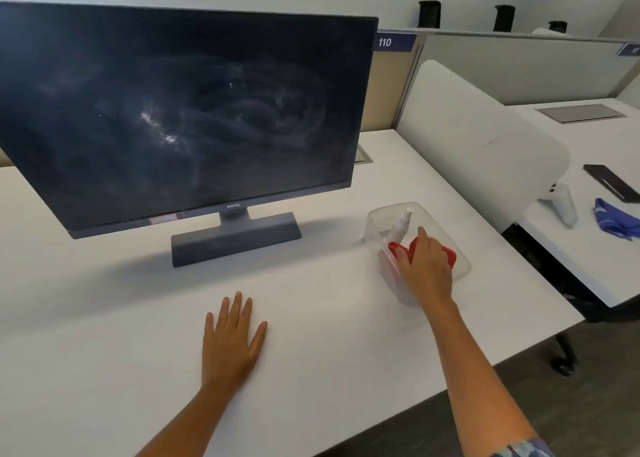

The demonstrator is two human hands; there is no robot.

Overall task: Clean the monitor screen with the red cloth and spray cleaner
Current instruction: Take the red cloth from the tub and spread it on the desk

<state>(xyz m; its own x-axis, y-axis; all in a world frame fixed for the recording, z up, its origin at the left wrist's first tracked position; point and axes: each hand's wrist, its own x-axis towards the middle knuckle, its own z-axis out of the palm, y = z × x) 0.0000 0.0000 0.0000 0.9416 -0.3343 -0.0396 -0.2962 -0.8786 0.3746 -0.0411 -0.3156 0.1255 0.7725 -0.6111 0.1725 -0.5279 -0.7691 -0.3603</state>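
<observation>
Red cloth [450, 257]: lies bunched in a clear plastic tray [460, 266] at about four o'clock from the monitor's stand, partly covered by the right hand [427, 269]. Its long axis cannot be told from here.

Spray bottle [400, 226]: white, in the same tray just beyond the cloth, at the cloth's eleven o'clock. Its long axis runs from the near left to the far right, nozzle end pointing toward one o'clock, away from the person. Whether it leans or lies flat cannot be told through the blur of the tray wall.

Monitor [180, 110]: dark, switched off, wide side horizontal, on a grey stand [235, 238]. The panel faces the person and is marked with pale swirled smears across its middle and right half.

Right hand: reaches into the tray, palm down on the cloth, fingers curled around it, forefinger stretched toward twelve o'clock near the bottle's base. Whether the cloth is actually gripped cannot be told.

Left hand [230, 335]: flat on the white desk [104, 352], fingers loosely spread and pointing to twelve o'clock, holding nothing, at six o'clock from the stand.

Neighbouring desk, three o'clock: white controller [562, 202], blue cloth [614, 219], dark flat case [611, 183].
</observation>
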